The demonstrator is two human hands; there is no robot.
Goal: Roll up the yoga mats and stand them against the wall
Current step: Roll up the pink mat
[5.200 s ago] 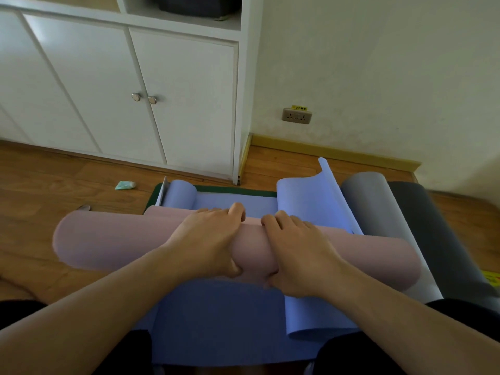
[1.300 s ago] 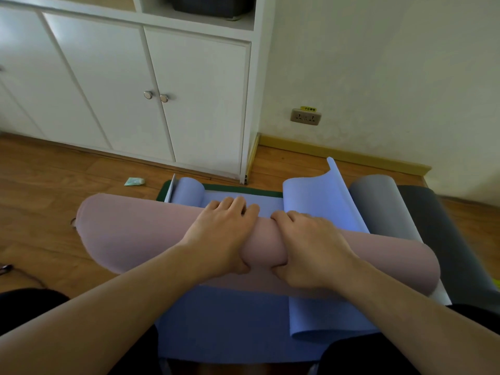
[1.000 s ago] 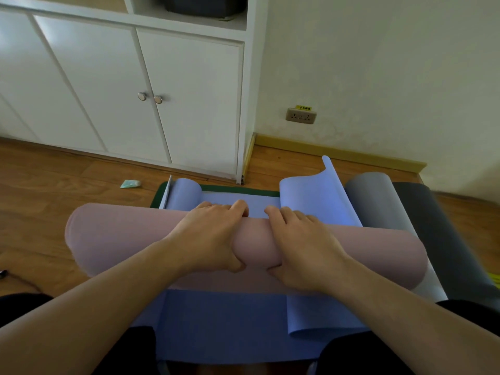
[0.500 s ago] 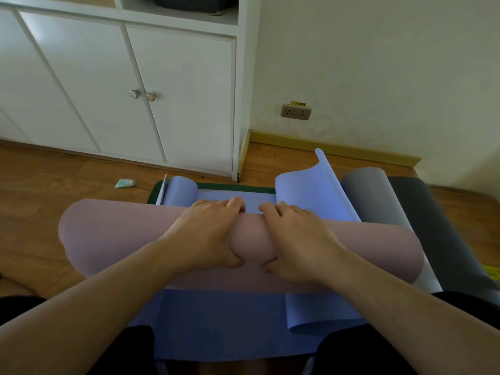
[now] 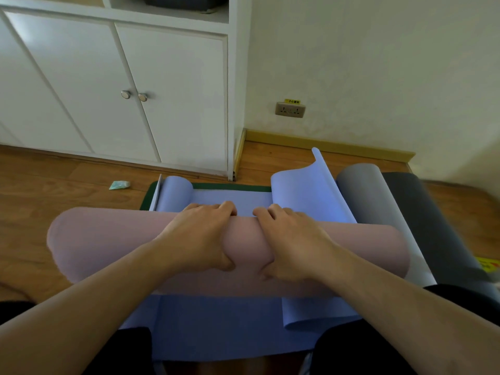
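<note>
A thick pink yoga mat roll (image 5: pixel 108 242) lies crosswise in front of me on top of the other mats. My left hand (image 5: pixel 200 236) and my right hand (image 5: pixel 292 242) grip its middle side by side, fingers curled over the far side and thumbs on the near side. Under it lies a flat blue mat (image 5: pixel 227 323), its far end curled up at the left (image 5: pixel 176 193). A second blue mat (image 5: pixel 305 190) curls up at the right. A green mat edge (image 5: pixel 232 186) shows beneath. Grey (image 5: pixel 359 182) and dark grey (image 5: pixel 422 212) mats lie at the right.
White cupboard doors (image 5: pixel 140 98) stand ahead on the left. The cream wall (image 5: pixel 378 77) with a socket (image 5: pixel 290 109) and a yellow skirting board is ahead on the right. A small teal scrap (image 5: pixel 119 184) lies on the wooden floor (image 5: pixel 40 190).
The pink roll has stayed under both hands with only small shifts; my hands keep the same grip on its middle. The view has swayed slightly.
</note>
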